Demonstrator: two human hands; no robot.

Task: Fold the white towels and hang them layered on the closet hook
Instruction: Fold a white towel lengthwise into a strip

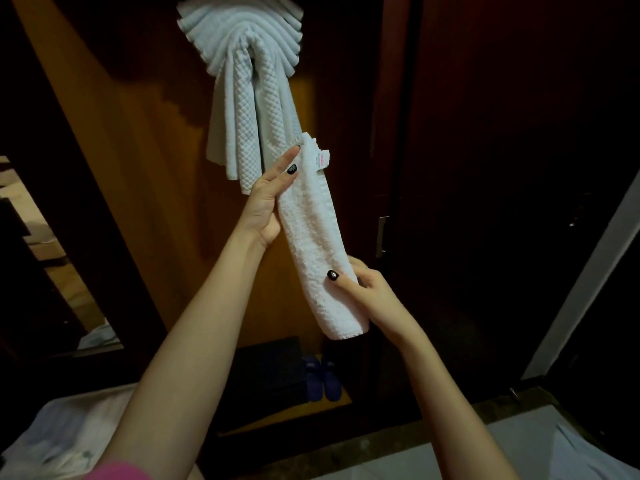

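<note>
Nearly there: at 7 o'clock, closest to the camera, a pink sleeve (117, 471) edges into frame beside white bedding (52, 427). Two bare forearms reach up past it. The right hand (369, 289), at 4 o'clock of centre, grips the lower end of a folded towel (313, 237), thumb across the front and fingers curled behind. The left hand (266, 206), at 10 o'clock, lies straight-fingered along the strip's upper edge, steadying rather than clutching it. The strip tilts, label end up, with its tip against the tails of the hanging towels (249, 64). These sit at 12 o'clock, already fanned in layers on the closet door (156, 168) (the hook itself is buried beneath them). Folding looks finished for this piece, and hanging is the step in hand. The next move appears to call for raising the strip to the top of the bundle and draping it over without dislodging the layers.
</note>
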